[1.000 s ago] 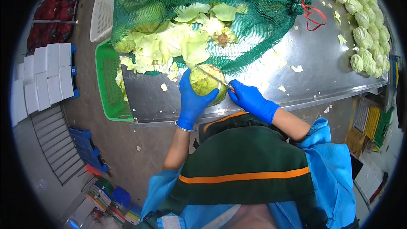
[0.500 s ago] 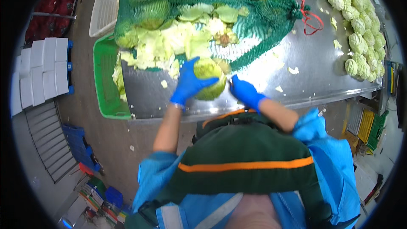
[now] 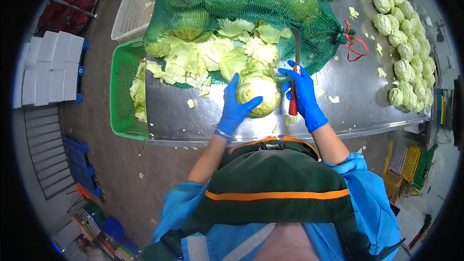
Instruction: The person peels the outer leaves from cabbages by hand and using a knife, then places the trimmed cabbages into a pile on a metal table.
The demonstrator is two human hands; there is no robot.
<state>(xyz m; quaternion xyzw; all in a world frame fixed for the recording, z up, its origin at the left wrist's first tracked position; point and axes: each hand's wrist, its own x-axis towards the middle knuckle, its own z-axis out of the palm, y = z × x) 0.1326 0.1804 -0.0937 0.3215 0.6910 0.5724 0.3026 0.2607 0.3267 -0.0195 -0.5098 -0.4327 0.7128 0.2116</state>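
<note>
A pale green cabbage point(image 3: 258, 95) rests on the steel table near its front edge. My blue-gloved left hand point(image 3: 237, 108) grips its left side, thumb spread across the front. Just right of the cabbage, my blue-gloved right hand point(image 3: 305, 94) holds a knife by its red handle point(image 3: 293, 102), fingertips lifted and partly spread. The blade point(image 3: 297, 48) points away from me, over the green mesh sack point(image 3: 319, 34). Behind the cabbage, trimmed outer leaves point(image 3: 186, 60) lie heaped against the sack, which has several whole cabbages inside.
Trimmed cabbages point(image 3: 408, 43) are piled along the table's right end. At the left end stands a green crate point(image 3: 121, 89) with leaves in it, and a white crate point(image 3: 128, 17) behind. A red tie point(image 3: 356, 48) closes the sack's neck. Leaf scraps dot the steel table point(image 3: 357, 101).
My right hand has turned, and the knife now points away from me in plain view. The cabbage shows a paler, smoother side, with loose leaf right behind it. The whole view has shifted slightly.
</note>
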